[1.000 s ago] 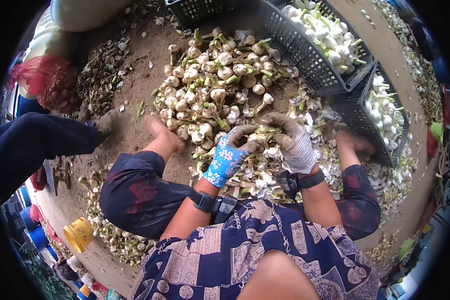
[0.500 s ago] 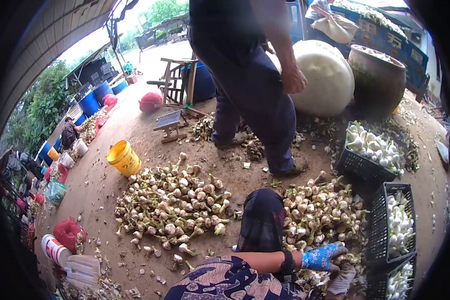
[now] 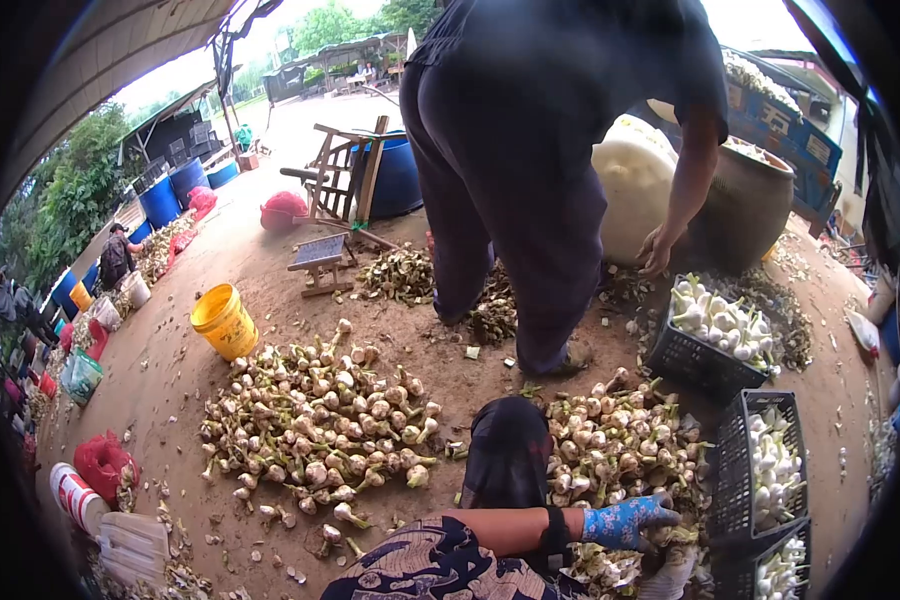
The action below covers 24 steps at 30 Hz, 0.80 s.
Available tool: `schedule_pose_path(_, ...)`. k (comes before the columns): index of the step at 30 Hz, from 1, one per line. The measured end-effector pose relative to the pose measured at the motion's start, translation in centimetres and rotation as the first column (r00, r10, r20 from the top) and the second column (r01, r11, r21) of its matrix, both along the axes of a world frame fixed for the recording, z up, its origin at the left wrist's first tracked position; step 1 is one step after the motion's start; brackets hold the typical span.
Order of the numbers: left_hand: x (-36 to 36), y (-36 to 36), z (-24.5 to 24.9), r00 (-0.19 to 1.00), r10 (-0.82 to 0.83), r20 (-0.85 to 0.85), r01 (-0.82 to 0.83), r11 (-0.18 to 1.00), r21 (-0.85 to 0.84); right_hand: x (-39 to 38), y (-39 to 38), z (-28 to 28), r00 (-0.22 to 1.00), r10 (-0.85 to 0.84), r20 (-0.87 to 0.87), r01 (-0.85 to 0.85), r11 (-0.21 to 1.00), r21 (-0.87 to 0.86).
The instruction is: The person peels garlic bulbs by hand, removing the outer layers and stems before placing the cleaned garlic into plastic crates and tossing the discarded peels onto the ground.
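Note:
My left hand, in a blue flowered glove with dark fingertips, reaches over the right-hand pile of garlic bulbs. Its fingers curl downward, and what they hold is too small and covered to make out. Close below it is my right hand in a greyish-white glove, cut off by the bottom edge, its fingers hidden. Garlic trimmings and husks lie around both hands. Right beside them stand black crates of trimmed white garlic, one crate upright next to the pile.
Another garlic pile spreads left of my knee. A person bends ahead, one hand lowered near the far garlic crate. Large jars, a yellow bucket and a small stool stand around.
The standing person has bent forward and lowered a hand toward the far crate. The view has shifted slightly. My hands remain close together at the pile.

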<state>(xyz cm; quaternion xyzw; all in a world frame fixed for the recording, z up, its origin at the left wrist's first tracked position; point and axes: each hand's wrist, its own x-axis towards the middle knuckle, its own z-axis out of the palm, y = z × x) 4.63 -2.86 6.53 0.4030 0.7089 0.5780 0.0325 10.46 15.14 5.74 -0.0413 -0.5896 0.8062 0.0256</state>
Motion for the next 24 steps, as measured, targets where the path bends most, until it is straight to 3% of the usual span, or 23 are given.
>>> schedule_pose_path(2,-0.5,0.8,-1.5,0.990,-0.015,0.140,0.001,0.994,0.106,-0.1,-0.5,0.5,0.997,0.034,-0.076,-0.034,0.999,0.001)
schedule_pose_path(3,-0.5,0.2,-0.4,0.875,-0.156,0.459,0.062,0.975,0.213,-0.4,-0.5,0.3,0.996,0.058,-0.065,-0.054,0.997,0.055)
schedule_pose_path(4,-0.6,-0.2,0.8,0.639,-0.303,0.707,0.101,0.944,0.313,-0.6,0.1,-0.9,0.993,0.057,-0.106,-0.027,0.964,0.264)
schedule_pose_path(5,-0.2,1.0,1.2,0.385,-0.466,0.796,-0.081,0.843,0.532,0.0,-0.8,2.7,0.988,0.099,-0.116,-0.026,0.857,0.515)
schedule_pose_path(6,0.5,1.9,1.3,0.108,-0.618,0.779,-0.327,0.718,0.615,0.2,-2.2,3.2,0.984,0.052,-0.170,0.028,0.897,0.440)
schedule_pose_path(7,-1.9,0.9,-4.7,-0.184,-0.772,0.609,-0.005,0.620,0.784,0.3,-1.6,2.6,0.999,0.036,0.000,-0.032,0.896,0.442)
schedule_pose_path(8,-1.3,0.7,-2.1,-0.128,-0.563,0.816,-0.140,0.825,0.547,0.2,-1.3,1.9,0.985,0.029,0.168,-0.099,0.902,0.420)
schedule_pose_path(10,-1.5,1.0,-3.3,0.152,-0.249,0.957,-0.149,0.951,0.271,-0.1,-0.9,0.0,0.985,-0.039,0.168,-0.028,0.927,0.374)
schedule_pose_path(11,-1.2,1.7,-3.5,0.453,0.014,0.891,-0.263,0.958,0.118,-0.4,-1.4,-1.1,0.988,-0.107,-0.110,0.152,0.765,0.626)
schedule_pose_path(12,-1.2,1.6,-3.1,0.572,0.079,0.817,-0.237,0.969,0.072,-0.4,-0.6,-2.7,0.992,-0.051,-0.118,0.124,0.608,0.784)
schedule_pose_path(13,-1.2,1.6,-3.8,0.579,0.008,0.816,-0.186,0.975,0.123,-0.2,-1.1,-0.9,0.991,-0.116,0.073,0.054,0.821,0.569)
schedule_pose_path(14,-1.0,1.7,-5.2,0.581,-0.065,0.812,-0.135,0.975,0.175,0.1,-1.5,0.9,0.958,-0.112,0.264,0.033,0.957,0.288)
schedule_pose_path(15,-1.3,2.0,-7.3,0.368,-0.238,0.899,-0.186,0.928,0.322,0.1,-0.9,0.9,0.954,-0.066,0.292,0.029,0.991,0.131)
schedule_pose_path(16,-1.2,1.8,-5.8,0.298,-0.277,0.913,-0.206,0.916,0.345,0.0,-0.1,0.7,0.951,-0.009,0.308,0.018,0.999,-0.028)
schedule_pose_path(18,-1.3,2.9,-6.5,0.706,-0.094,0.702,-0.085,0.973,0.215,-0.3,0.0,-1.2,0.945,-0.053,0.322,0.073,0.996,-0.051)
schedule_pose_path(19,-0.7,2.6,-4.0,0.631,-0.150,0.761,-0.053,0.971,0.235,-0.6,0.0,-1.7,0.986,-0.147,0.073,0.094,0.872,0.480)
schedule_pose_path(20,-0.4,3.3,-5.7,0.623,-0.159,0.766,-0.036,0.972,0.231,-0.7,-0.2,-2.2,0.977,-0.102,-0.186,0.212,0.487,0.847)
schedule_pose_path(21,-0.2,3.8,-6.2,0.739,-0.059,0.672,-0.052,0.988,0.144,-0.9,-1.0,-1.7,0.979,-0.077,-0.186,0.201,0.448,0.871)
schedule_pose_path(22,0.0,4.1,-6.7,0.832,0.036,0.553,-0.086,0.994,0.064,-0.9,-1.0,-2.6,1.000,-0.014,-0.028,0.030,0.282,0.959)
schedule_pose_path(23,0.0,4.3,-7.2,0.687,-0.026,0.726,-0.056,0.995,0.088,-0.9,-1.3,-2.6,0.998,0.017,0.054,-0.057,0.248,0.967)
schedule_pose_path(24,0.0,3.8,-3.8,0.566,-0.043,0.823,-0.059,0.994,0.093,-1.1,-2.4,-1.3,0.989,0.046,0.138,-0.144,0.210,0.967)
